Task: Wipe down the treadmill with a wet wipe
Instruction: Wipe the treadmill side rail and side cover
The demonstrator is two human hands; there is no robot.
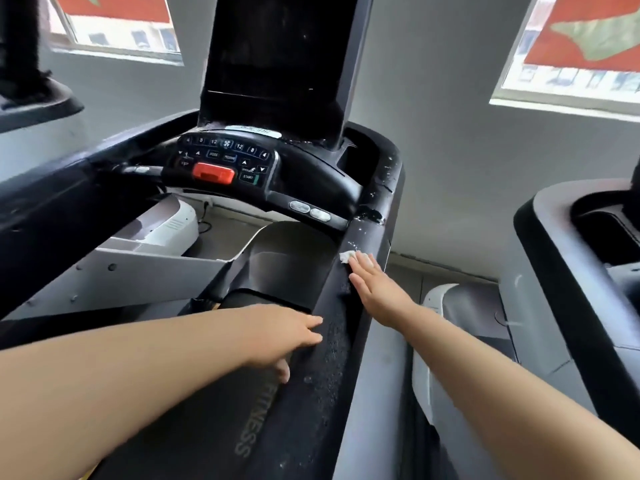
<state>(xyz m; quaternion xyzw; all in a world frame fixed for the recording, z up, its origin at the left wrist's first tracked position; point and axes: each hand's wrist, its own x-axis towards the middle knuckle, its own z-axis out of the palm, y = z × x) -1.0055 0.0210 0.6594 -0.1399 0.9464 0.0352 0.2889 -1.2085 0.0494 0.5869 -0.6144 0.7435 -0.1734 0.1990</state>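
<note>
Black treadmill right handrail (360, 244), worn, flecked with white specks, carries a small crumpled white wet wipe (346, 256); right hand (375, 284) lies flat on it, fingertips pressing the wipe. Left hand (287, 336) rests flat on the rail's inner edge nearer the camera.

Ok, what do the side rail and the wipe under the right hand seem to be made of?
Side rail: looks like black moulded plastic or coated metal, semi-gloss, with light sheen and white flecks. Wet wipe: thin white non-woven cloth or paper, crumpled, pressed flat by the right hand.
</note>
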